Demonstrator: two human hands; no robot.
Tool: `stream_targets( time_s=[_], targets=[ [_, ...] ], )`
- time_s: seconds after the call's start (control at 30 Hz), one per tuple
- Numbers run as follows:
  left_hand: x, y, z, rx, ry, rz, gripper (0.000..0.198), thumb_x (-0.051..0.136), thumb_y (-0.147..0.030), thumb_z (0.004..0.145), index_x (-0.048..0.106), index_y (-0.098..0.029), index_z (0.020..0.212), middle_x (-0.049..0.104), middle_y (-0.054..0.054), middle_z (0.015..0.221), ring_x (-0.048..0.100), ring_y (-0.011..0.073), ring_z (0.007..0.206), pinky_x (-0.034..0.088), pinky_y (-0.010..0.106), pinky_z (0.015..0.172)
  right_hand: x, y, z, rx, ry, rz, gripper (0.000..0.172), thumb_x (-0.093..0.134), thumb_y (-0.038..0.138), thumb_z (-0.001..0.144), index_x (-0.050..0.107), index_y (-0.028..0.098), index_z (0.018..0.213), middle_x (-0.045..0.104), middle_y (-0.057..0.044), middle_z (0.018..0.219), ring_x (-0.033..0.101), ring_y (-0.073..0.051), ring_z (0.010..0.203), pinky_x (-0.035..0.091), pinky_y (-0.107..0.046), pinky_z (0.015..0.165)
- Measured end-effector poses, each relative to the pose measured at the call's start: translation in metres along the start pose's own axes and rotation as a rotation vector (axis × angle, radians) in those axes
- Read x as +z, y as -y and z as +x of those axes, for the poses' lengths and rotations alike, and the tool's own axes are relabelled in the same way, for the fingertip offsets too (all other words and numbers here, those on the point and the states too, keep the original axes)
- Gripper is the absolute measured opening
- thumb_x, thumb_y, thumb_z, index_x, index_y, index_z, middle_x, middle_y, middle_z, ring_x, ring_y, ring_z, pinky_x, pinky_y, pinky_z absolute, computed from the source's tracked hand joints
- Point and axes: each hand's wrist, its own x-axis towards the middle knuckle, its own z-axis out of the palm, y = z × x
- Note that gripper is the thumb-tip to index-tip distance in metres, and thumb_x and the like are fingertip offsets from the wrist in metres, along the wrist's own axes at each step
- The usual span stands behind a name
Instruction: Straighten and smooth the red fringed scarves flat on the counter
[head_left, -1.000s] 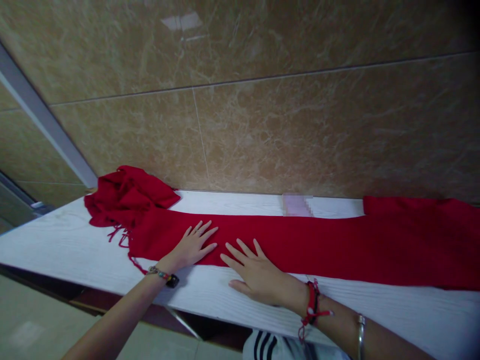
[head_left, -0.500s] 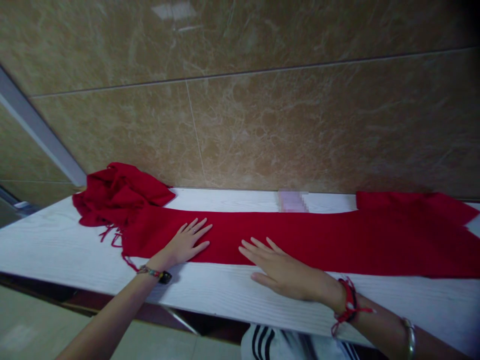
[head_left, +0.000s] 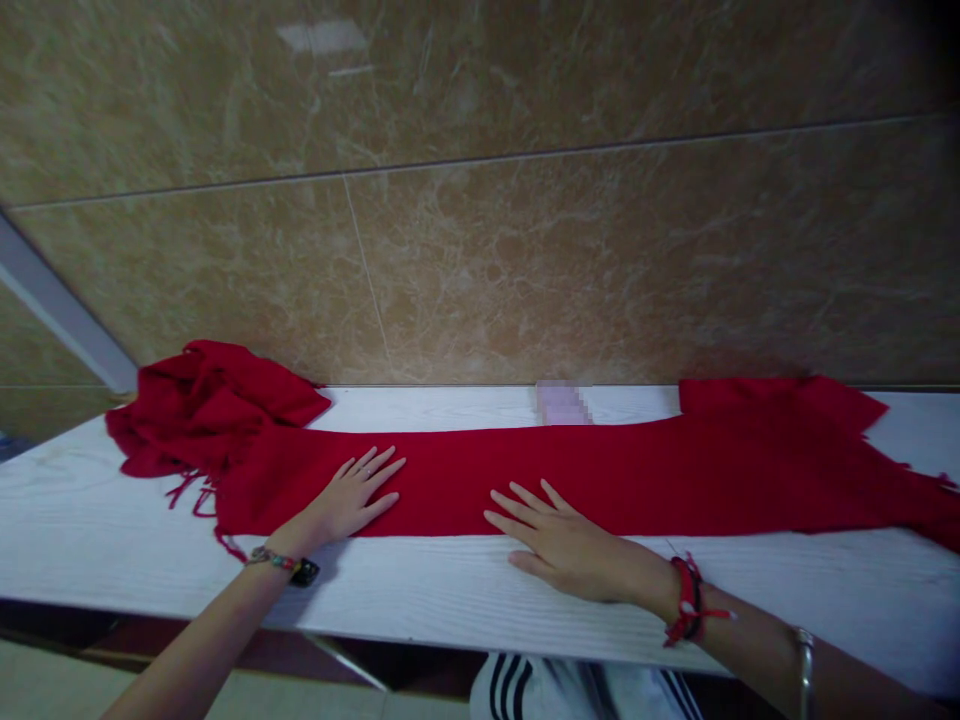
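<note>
A long red scarf [head_left: 600, 485] lies stretched along the white table [head_left: 450, 590], from near the left edge to the right edge. It sits closer to the back edge and the tiled wall [head_left: 525, 250] than to the front. Its bunched end [head_left: 202, 400] is heaped at the back left, and that heap looks the likeliest trouble. Pressure dragged sideways through the cloth could pull fresh creases out of it, or tug the fringe [head_left: 926, 490] at the right end off the table. The soft cloth could also ruck up between the two palms if they slid toward each other.

The left hand [head_left: 341, 500] lies flat on the scarf near the heap, fingers [head_left: 375, 468] spread wide, gripping nothing. The right hand [head_left: 570, 545] rests across the scarf's front hem, fingers [head_left: 521, 500] splayed on the cloth, heel on bare table, holding nothing.
</note>
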Motion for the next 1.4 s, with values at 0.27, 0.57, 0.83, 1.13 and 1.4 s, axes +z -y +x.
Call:
stream_targets(
  time_s=[0.27, 0.57, 0.83, 1.13, 1.4],
  targets=[
    [-0.014, -0.045, 0.053, 0.023, -0.003, -0.047, 0.055, 0.022, -0.054, 0.087, 0.016, -0.031, 0.136, 0.012, 0.007, 0.145, 0.012, 0.0307, 0.130, 0.019, 0.057, 0.098, 0.000, -0.026, -0.005, 0.206, -0.131, -0.090, 0.048, 0.030, 0.040, 0.090, 0.024, 0.027, 0.136, 0.023, -0.008, 0.142, 0.016, -0.031, 0.129, 0.011, -0.062, 0.098],
    [0.008, -0.071, 0.071, 0.047, -0.035, -0.058, 0.052, 0.026, -0.053, 0.086, 0.023, -0.033, 0.134, 0.017, -0.001, 0.144, 0.014, 0.0264, 0.131, 0.017, 0.051, 0.102, -0.003, -0.059, -0.044, 0.265, -0.090, -0.106, 0.045, 0.025, 0.038, 0.091, 0.022, 0.030, 0.136, 0.020, -0.004, 0.143, 0.014, -0.026, 0.130, 0.014, -0.055, 0.101],
    [-0.005, -0.078, 0.073, -0.052, 0.064, -0.075, 0.054, 0.029, -0.052, 0.084, 0.020, -0.033, 0.135, 0.015, 0.002, 0.144, 0.011, 0.0304, 0.131, 0.014, 0.060, 0.098, -0.014, -0.101, -0.080, 0.426, -0.197, -0.256, 0.046, 0.023, 0.032, 0.092, 0.025, 0.021, 0.136, 0.021, -0.007, 0.142, 0.015, -0.027, 0.130, 0.018, -0.053, 0.101],
    [-0.010, -0.135, 0.121, 0.055, 0.018, -0.109, 0.059, 0.028, -0.058, 0.082, 0.022, -0.032, 0.135, 0.013, 0.001, 0.144, 0.011, 0.0304, 0.131, 0.014, 0.058, 0.100, -0.012, -0.100, -0.053, 0.401, -0.231, -0.240, 0.052, 0.027, 0.038, 0.090, 0.021, 0.015, 0.137, 0.020, -0.011, 0.142, 0.017, -0.027, 0.129, 0.022, -0.053, 0.100],
    [0.008, -0.118, 0.126, 0.018, -0.012, -0.092, 0.059, 0.030, -0.056, 0.082, 0.022, -0.031, 0.135, 0.014, 0.000, 0.144, 0.013, 0.0278, 0.131, 0.015, 0.054, 0.101, -0.014, -0.116, -0.086, 0.531, -0.190, -0.273, 0.054, 0.026, 0.036, 0.091, 0.027, 0.002, 0.133, 0.023, -0.020, 0.139, 0.017, -0.027, 0.129, 0.022, -0.048, 0.102]
  ],
)
